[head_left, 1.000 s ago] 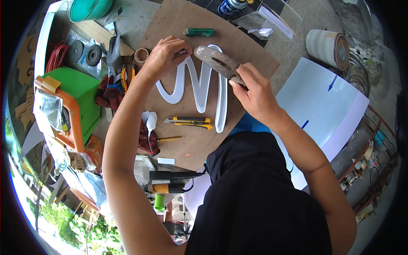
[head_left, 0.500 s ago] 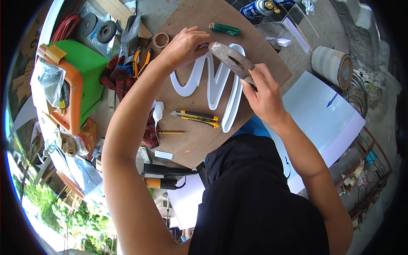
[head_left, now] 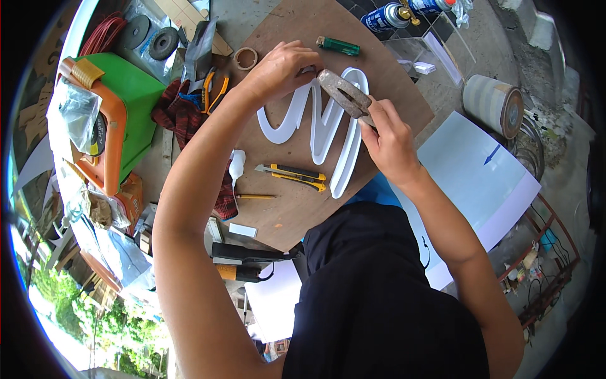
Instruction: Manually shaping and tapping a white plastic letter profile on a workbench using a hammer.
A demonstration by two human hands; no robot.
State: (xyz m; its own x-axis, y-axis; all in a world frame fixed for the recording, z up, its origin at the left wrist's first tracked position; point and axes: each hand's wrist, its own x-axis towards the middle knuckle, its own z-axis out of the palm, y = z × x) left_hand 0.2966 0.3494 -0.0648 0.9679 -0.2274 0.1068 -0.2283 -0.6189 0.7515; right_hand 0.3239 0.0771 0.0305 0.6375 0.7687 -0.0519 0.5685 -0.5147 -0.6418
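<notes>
A white letter-shaped piece (head_left: 320, 148) with raised side walls lies on the brown board (head_left: 293, 218). My left hand (head_left: 283, 68) is at its upper edge with fingers curled in and closed on it; the fingertips are partly hidden. In my right hand (head_left: 392, 136) is a worn grey-brown slotted tool (head_left: 344, 91), long and rounded at the end, whose exact kind I cannot tell. It slants over the letter, its far end close to my left fingertips. Nearer me lie a yellow-and-black utility knife (head_left: 293, 174), a pencil (head_left: 255, 196) and a small white bottle (head_left: 237, 165).
Beyond the hands lie a green lighter (head_left: 338, 46) and a tape roll (head_left: 245, 59). Orange-handled pliers (head_left: 214, 91) and a green-and-orange box (head_left: 136, 107) stand left. Gas canisters (head_left: 385, 18) are at the far right, with a striped can (head_left: 492, 104) and a pale sheet (head_left: 470, 170) nearer.
The slotted tool has tilted a little and looks shorter from here. My right hand has shifted slightly down with it. The whole view has moved slightly; my left hand keeps its place at the letter.
</notes>
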